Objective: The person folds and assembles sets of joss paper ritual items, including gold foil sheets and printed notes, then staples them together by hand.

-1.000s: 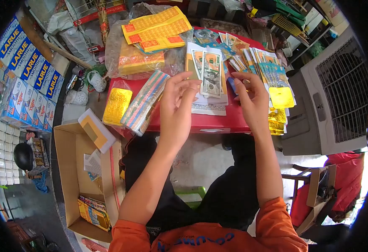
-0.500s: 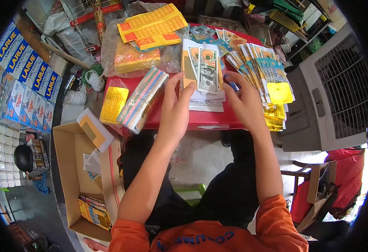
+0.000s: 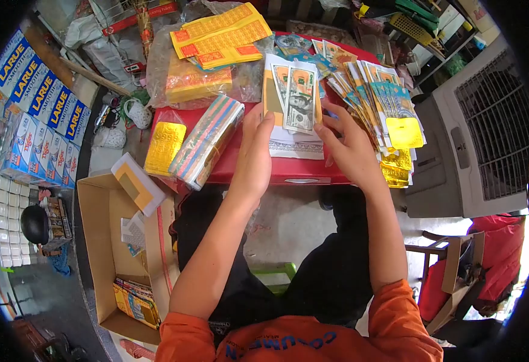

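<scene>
A stack of joss paper [image 3: 273, 96] lies upright before me at the front of the red table, orange and white sheets with printed hundred-dollar notes [image 3: 301, 99] on top. Along its left edge, my left hand [image 3: 255, 151] grips it, thumb toward the top face and fingers mostly hidden. My right hand [image 3: 352, 142] holds the right edge, its thumb at the notes and its fingers bent beside the stack. Beneath the stack, a white sheet with a printed border [image 3: 294, 148] sticks out toward me.
Left of the stack are a banded paper bundle [image 3: 207, 142], a gold packet [image 3: 165, 148] and yellow-red papers [image 3: 222, 36] on plastic. Fanned paper sets [image 3: 376, 96] with gold sheets lie right on the red table [image 3: 246, 172]. A cardboard box [image 3: 104, 241] stands lower left.
The blue object by my right fingers is out of sight now. My right hand has turned slightly, its thumb now at the edge of the notes. My left thumb has shifted slightly down.
</scene>
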`<action>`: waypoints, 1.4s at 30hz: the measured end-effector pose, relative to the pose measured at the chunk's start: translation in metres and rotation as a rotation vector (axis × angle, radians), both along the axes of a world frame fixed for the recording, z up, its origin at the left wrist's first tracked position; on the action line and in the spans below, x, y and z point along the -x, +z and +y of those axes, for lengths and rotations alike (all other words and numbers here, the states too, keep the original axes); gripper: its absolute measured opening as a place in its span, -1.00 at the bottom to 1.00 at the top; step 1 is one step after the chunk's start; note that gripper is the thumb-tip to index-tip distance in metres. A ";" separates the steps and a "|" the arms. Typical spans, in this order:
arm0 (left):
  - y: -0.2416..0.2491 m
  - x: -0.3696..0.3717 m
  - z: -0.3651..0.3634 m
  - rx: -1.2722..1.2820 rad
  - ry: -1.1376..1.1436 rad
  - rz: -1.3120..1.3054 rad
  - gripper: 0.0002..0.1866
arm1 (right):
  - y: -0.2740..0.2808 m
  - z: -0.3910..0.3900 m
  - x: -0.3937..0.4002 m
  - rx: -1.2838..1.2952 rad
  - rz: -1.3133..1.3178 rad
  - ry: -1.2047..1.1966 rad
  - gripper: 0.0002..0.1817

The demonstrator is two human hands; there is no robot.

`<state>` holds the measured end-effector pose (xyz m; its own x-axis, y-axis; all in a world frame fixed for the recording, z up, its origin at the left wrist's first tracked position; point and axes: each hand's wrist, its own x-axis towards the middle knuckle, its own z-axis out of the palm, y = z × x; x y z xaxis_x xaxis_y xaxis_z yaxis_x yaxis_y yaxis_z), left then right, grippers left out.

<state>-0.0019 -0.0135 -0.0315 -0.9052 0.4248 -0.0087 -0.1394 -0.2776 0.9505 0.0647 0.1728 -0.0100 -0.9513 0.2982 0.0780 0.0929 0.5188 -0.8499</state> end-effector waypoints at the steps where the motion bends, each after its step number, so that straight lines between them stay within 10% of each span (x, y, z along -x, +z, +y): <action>1: 0.000 0.000 0.000 0.002 0.008 -0.001 -0.39 | 0.002 -0.001 -0.001 0.002 -0.001 0.008 -0.43; 16: 0.006 -0.059 -0.036 0.229 0.252 0.637 -0.37 | 0.009 -0.018 0.001 -0.297 0.283 -0.040 -0.63; 25: -0.041 -0.079 -0.237 0.206 0.634 0.179 -0.71 | 0.012 -0.058 0.006 -0.205 0.380 0.048 -0.63; 29: -0.106 -0.053 -0.307 0.395 0.641 0.130 -0.72 | 0.008 -0.072 0.006 -0.566 0.451 0.160 -0.61; 37: -0.110 -0.054 -0.277 0.633 0.498 0.064 -0.75 | 0.010 -0.095 0.003 -0.443 0.488 0.221 -0.67; 42: -0.029 -0.009 -0.224 0.788 0.695 0.675 -0.67 | 0.010 -0.096 0.004 -0.487 0.533 0.246 -0.69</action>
